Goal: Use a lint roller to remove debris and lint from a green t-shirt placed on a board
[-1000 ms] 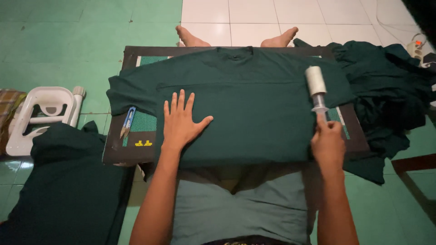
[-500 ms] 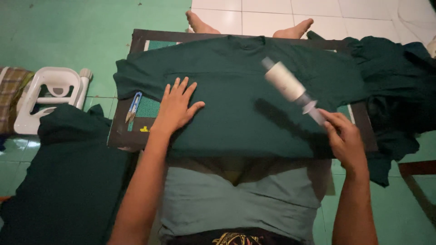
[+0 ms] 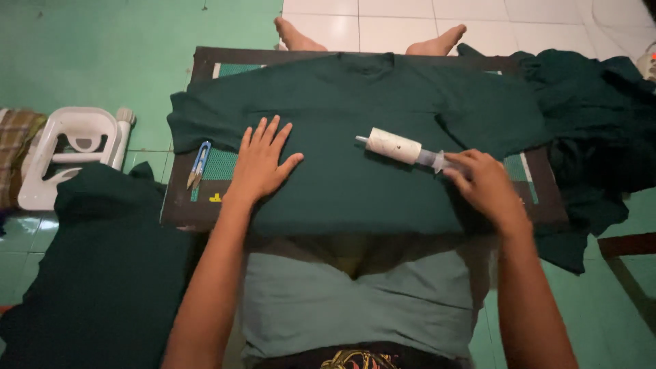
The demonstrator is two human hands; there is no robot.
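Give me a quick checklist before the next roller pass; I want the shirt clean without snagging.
1. Left hand flat on the dark green shirt: ok.
2. Right hand gripping the lint roller by its handle: ok.
3. Roller lying on the shirt: ok.
4. Thread snips off the shirt, on the board: ok.
5. Roller sheet sticky enough: cannot tell.

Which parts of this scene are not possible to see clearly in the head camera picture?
- Head view: handle of the white cylindrical lint roller, wrapped by the right hand.
- Most of the dark board, covered by the dark green shirt.
- Small blue thread snips: blades too small to judge.
- Pile of green cloth, cut by the right edge.
- Left hand palm, pressed flat on the shirt.
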